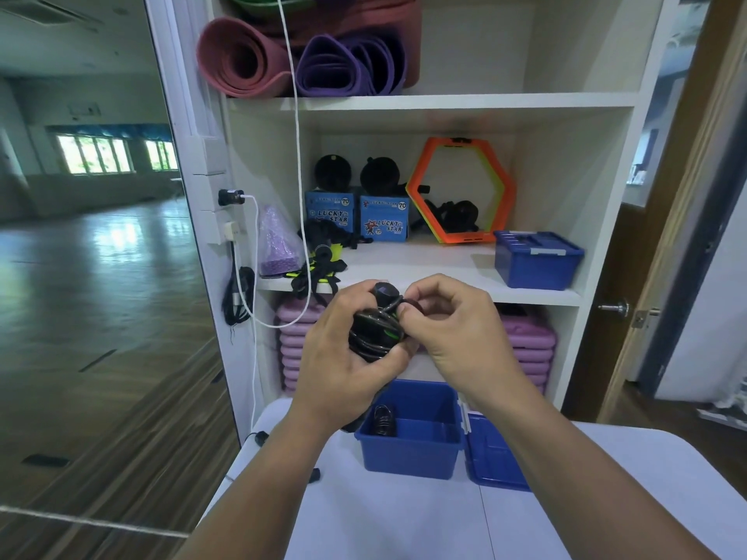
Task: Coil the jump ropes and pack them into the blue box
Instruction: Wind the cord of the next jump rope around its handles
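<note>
A black jump rope, wound into a tight bundle with a green mark showing, is hanging in the air above the blue box, level with the front edge of the middle shelf. The left hand is wrapping round the bundle from the left and below, its grip closing on the coils, with a handle end poking up above the fingers. The right hand is pinching a loop of rope at the bundle's upper right between thumb and curled fingers. The box is standing open on the white surface, close to its far edge and the shelf unit. A second coiled rope is lying inside against the left wall, leaving the rest of the floor of the box bare. The lid is lying just beside the box's right wall. The near part of the surface is lying open between the forearms. On the middle shelf a closed blue bin is sitting at the right end near the front edge, well apart from an orange hexagon frame leaning further back. A white cable is hanging down the left side of the unit.
</note>
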The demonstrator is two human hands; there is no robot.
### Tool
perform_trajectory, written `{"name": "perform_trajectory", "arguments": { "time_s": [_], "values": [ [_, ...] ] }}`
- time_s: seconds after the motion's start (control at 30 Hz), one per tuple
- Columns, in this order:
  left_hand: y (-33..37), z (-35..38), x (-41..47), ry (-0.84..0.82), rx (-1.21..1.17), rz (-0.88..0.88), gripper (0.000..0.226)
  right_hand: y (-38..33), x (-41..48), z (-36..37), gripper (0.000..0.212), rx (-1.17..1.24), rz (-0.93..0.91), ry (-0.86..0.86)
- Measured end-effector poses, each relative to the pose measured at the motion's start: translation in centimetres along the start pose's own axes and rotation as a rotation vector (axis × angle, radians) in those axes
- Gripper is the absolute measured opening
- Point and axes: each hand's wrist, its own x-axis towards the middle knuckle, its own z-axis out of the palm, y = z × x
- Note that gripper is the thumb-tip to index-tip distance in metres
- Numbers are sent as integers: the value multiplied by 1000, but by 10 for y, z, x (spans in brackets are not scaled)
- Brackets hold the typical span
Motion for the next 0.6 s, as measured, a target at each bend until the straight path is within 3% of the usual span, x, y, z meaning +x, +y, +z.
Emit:
{"name": "perform_trajectory", "arguments": {
  "time_s": [0.2,0.37,0.6],
  "values": [
    [2,1,1,14,-71,-18,44,-7,-4,1,24,113,-33,-10],
    [5,3,1,24,-103,-5,47,-3,-7,3,13,142,-62,21],
    [3,3,3,-4,-66,54,51,-2,-5,-3,17,127,-73,-22]
  ]
}}
